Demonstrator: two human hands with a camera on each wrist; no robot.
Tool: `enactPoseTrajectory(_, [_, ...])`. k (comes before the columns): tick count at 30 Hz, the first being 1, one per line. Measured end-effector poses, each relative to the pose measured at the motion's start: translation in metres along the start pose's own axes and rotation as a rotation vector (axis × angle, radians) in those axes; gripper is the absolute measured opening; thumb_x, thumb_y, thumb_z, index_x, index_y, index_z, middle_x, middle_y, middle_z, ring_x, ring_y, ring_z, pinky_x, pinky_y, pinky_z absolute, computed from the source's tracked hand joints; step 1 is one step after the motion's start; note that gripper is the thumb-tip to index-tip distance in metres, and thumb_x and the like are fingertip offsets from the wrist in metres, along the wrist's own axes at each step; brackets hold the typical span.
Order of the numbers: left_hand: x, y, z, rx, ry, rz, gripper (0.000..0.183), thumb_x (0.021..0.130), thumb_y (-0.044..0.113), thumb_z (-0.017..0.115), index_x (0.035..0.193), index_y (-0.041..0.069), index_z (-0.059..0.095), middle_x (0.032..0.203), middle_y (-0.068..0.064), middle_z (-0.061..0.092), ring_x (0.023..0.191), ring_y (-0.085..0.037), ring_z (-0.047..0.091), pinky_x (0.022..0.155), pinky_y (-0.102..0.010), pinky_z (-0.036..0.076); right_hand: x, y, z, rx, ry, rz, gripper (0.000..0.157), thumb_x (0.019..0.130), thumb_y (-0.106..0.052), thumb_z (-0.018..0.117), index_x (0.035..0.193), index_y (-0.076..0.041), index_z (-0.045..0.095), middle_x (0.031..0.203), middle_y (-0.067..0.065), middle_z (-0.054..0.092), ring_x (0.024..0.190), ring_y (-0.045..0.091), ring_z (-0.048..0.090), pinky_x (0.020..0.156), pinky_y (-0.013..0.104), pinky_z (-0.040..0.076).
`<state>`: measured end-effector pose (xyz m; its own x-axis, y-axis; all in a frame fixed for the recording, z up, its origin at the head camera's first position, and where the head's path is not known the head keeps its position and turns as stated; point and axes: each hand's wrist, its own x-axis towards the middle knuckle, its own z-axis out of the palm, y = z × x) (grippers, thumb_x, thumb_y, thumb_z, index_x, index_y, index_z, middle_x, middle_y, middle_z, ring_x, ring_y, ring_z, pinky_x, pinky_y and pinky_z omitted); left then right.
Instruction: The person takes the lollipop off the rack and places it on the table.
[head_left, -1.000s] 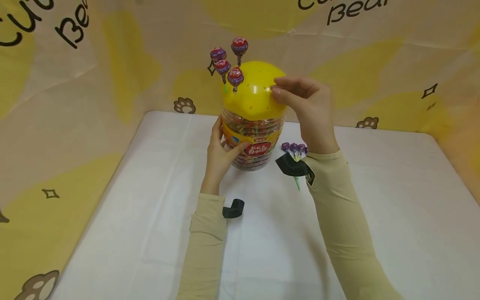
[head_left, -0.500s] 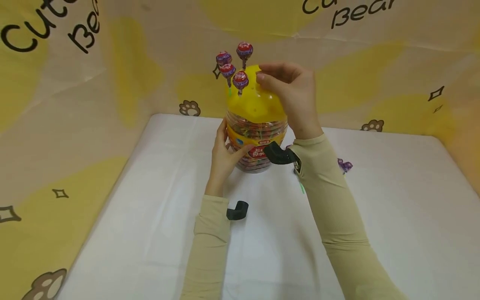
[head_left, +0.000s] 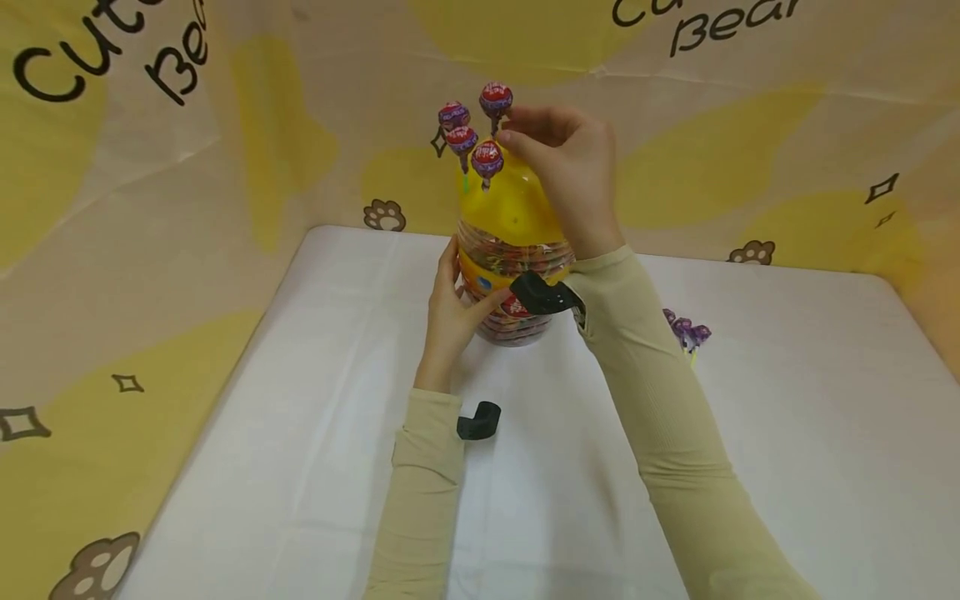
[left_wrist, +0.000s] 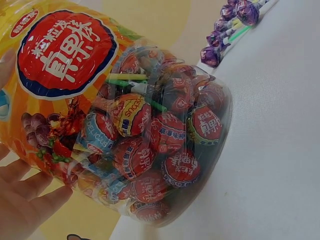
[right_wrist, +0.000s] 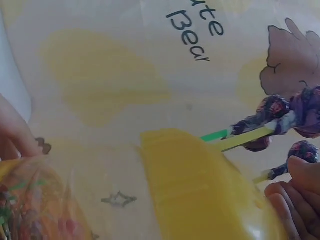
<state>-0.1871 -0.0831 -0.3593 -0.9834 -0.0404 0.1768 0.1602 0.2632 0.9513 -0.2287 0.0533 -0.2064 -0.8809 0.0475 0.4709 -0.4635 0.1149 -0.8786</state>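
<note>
A clear plastic candy jar (head_left: 510, 250) with an orange printed label stands tilted on the table, full of wrapped lollipops (left_wrist: 150, 155). Its domed yellow lid (head_left: 517, 200) has small holes, and several purple-and-red lollipops (head_left: 487, 158) stick up from it on their sticks. My left hand (head_left: 453, 321) grips the jar's left side, thumb across the label. At the top of the lid, my right hand (head_left: 573, 167) pinches one upright lollipop (head_left: 496, 100) just below its head. The right wrist view shows the thumb against that lollipop (right_wrist: 302, 150), partly covering it.
Several purple lollipops (head_left: 686, 329) lie on the white table (head_left: 337, 375) right of the jar, partly behind the right forearm. Black wrist mounts (head_left: 480, 421) stick out from both sleeves. A yellow patterned cloth backdrop (head_left: 720, 150) rises behind and to the left.
My right hand has moved left over the lid, from its right side to the upright lollipop at the top. The left hand keeps its grip on the jar. The view has shifted slightly.
</note>
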Motion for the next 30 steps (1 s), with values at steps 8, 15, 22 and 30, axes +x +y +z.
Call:
enactPoseTrajectory(8, [-0.001, -0.001, 0.000, 0.026, -0.001, 0.051, 0.089, 0.084, 0.019, 0.073, 0.151, 0.012, 0.015, 0.155, -0.006, 0.020, 0.139, -0.027, 0.026, 0.108, -0.045, 0.032, 0.003, 0.001, 0.006, -0.212, 0.017, -0.089, 0.018, 0.082, -0.008, 0.073, 0.098, 0.002, 0.073, 0.096, 0.011, 0.071, 0.082, 0.013, 0.068, 0.079, 0.020, 0.052])
enactPoseTrajectory(15, [-0.001, 0.001, 0.000, 0.030, 0.006, 0.059, 0.088, 0.084, 0.014, 0.072, 0.151, 0.011, 0.015, 0.154, -0.009, 0.021, 0.138, -0.029, 0.027, 0.108, -0.045, 0.032, 0.002, 0.001, 0.011, -0.273, 0.045, -0.114, 0.016, 0.083, -0.008, 0.072, 0.095, 0.002, 0.073, 0.094, 0.010, 0.072, 0.082, 0.013, 0.068, 0.078, 0.018, 0.052])
enactPoseTrajectory(22, [-0.001, 0.001, 0.001, 0.027, 0.011, 0.036, 0.088, 0.083, 0.009, 0.071, 0.151, 0.012, 0.016, 0.154, -0.008, 0.022, 0.138, -0.028, 0.027, 0.109, -0.045, 0.031, 0.001, 0.001, 0.014, -0.247, 0.086, -0.127, 0.015, 0.084, -0.009, 0.071, 0.094, 0.002, 0.073, 0.093, 0.010, 0.072, 0.080, 0.015, 0.067, 0.076, 0.017, 0.052])
enactPoseTrajectory(30, [0.000, 0.000, 0.000, 0.026, 0.012, 0.040, 0.088, 0.083, 0.008, 0.071, 0.151, 0.013, 0.016, 0.154, -0.008, 0.022, 0.138, -0.028, 0.027, 0.109, -0.045, 0.031, 0.001, 0.000, 0.014, -0.199, 0.106, -0.141, 0.015, 0.084, -0.008, 0.071, 0.093, 0.004, 0.072, 0.092, 0.012, 0.071, 0.079, 0.016, 0.066, 0.077, 0.018, 0.052])
